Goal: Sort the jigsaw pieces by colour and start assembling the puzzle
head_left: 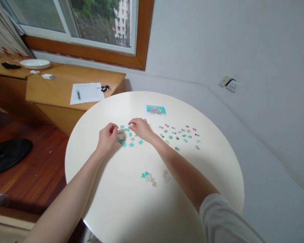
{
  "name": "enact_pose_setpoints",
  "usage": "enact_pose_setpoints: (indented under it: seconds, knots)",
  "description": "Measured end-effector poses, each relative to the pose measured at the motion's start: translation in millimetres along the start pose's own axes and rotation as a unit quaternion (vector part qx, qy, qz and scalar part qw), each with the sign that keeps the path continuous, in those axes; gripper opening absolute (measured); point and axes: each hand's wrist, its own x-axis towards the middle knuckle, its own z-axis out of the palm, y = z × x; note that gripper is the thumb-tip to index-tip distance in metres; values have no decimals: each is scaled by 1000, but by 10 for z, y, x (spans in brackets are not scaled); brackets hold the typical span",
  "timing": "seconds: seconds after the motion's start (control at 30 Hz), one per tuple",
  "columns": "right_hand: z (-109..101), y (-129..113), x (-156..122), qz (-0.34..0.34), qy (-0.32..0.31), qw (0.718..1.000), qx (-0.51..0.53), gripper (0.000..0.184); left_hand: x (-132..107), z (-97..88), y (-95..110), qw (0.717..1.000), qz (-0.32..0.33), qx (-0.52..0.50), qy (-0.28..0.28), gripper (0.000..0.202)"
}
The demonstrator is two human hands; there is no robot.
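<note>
Both hands hover over a cluster of teal jigsaw pieces point(128, 139) on a round white table point(131, 209). My left hand point(107, 136) is curled, thumb and fingers pinched together at the cluster's left edge; what it pinches is too small to name. My right hand point(140, 127) rests fingers-down on the cluster's top, fingertips pressed on a teal piece. A second spread of mixed pink and teal pieces point(180, 135) lies to the right. A few joined pieces point(149, 177) sit nearer me. A small reference picture point(155, 109) lies at the far side.
A wooden desk point(53, 92) stands left of the table with a sheet of paper point(86, 92), keys point(105, 88) and a white plate point(34, 63). A dark round object point(7, 155) lies on the wooden floor. A wall socket point(230, 84) is on the right wall.
</note>
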Motion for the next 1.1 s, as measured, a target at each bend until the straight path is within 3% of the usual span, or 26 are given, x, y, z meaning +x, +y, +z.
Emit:
enact_pose_setpoints:
  seconds: [0.1, 0.2, 0.3, 0.37, 0.47, 0.7, 0.87, 0.97, 1.1]
  knots:
    - [-208, -26, -306, -11, -41, 999, 29, 11, -8, -2, 28, 1000, -5, -4, -1, 14]
    - [-387, -50, -722, -44, -163, 983, 70, 10, -20, -3, 49, 1000, -4, -11, -4, 11]
    - [-440, -70, -1139, -56, -227, 971, 53, 6, -33, -1, 61, 1000, 6, -16, -4, 10]
    - [-401, -73, -1360, -50, -235, 970, 26, 16, -40, 0, 64, 1000, 8, -15, -4, 11]
    - [-295, -58, -1568, -40, -222, 974, 7, 31, -48, 3, 56, 1000, 7, -13, -6, 11]
    - [-199, -38, -1655, -40, -186, 981, 34, 7, -63, 12, 28, 1000, 11, -22, -10, 11]
    - [-186, -13, -1655, -27, -177, 980, 92, 5, -64, 9, 22, 1000, 9, -24, -10, 11]
    - [-160, 59, -1645, -18, -122, 986, 114, 10, -63, 9, 27, 1000, 6, -23, -11, 11]
    - [-113, 209, -1607, -23, -34, 997, 58, 23, -67, 9, 41, 1000, 3, -22, -12, 10]
